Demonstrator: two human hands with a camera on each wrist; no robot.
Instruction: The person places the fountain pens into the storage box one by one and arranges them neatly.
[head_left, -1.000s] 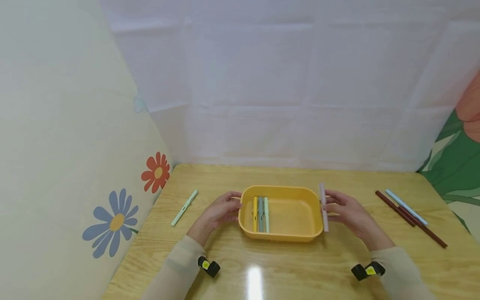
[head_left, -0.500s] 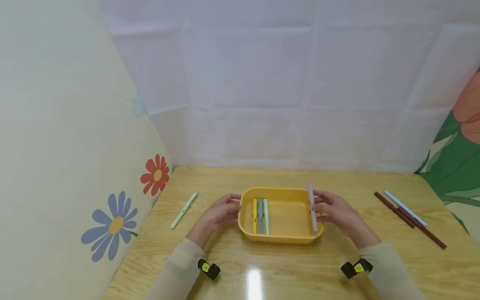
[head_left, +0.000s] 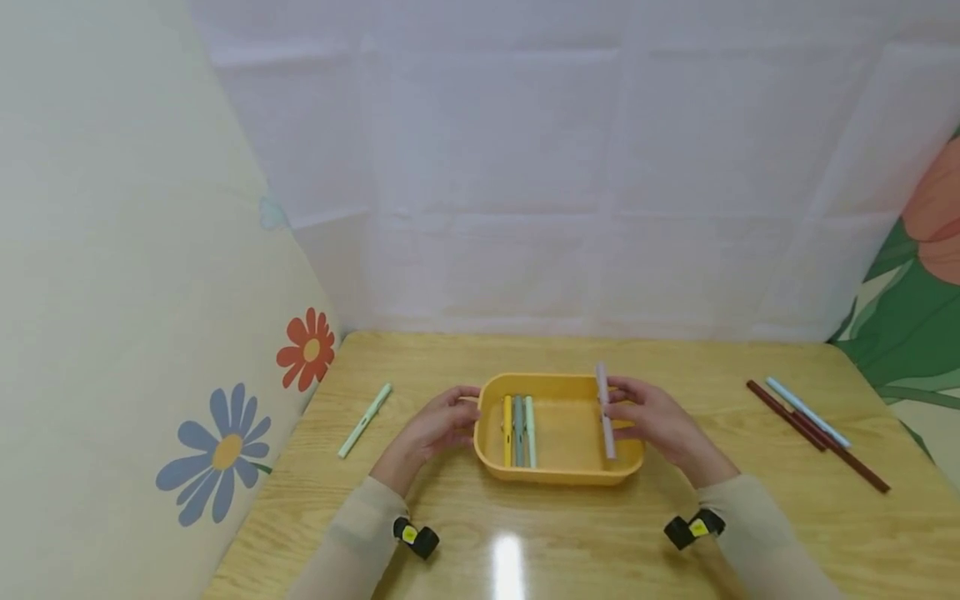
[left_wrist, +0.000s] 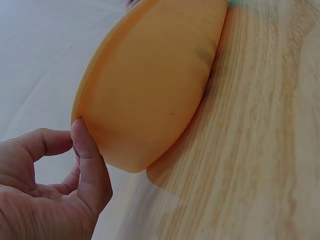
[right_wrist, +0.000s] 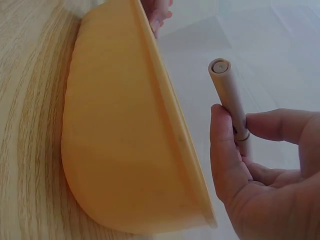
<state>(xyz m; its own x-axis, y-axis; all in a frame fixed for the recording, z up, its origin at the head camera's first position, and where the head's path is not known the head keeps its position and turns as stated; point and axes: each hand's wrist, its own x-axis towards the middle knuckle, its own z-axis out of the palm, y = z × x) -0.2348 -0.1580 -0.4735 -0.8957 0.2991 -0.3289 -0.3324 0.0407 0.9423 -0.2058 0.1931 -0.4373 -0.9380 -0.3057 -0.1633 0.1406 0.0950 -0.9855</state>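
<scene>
Over the tray [head_left: 566, 429], the pen [head_left: 608, 433] (lilac) moved left.

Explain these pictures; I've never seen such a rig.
No robot: a person works bare-handed. One picture is shot from the head, looking down; the others from each wrist. On the wooden table stands a yellow tray holding a yellow pen, a grey pen and a pale green pen. Another pale green pen lies to its left; two dark red pens and a light blue pen to its right. The left grip holds the tray's left end; the right grip pinches a lilac pen above the tray.
</scene>
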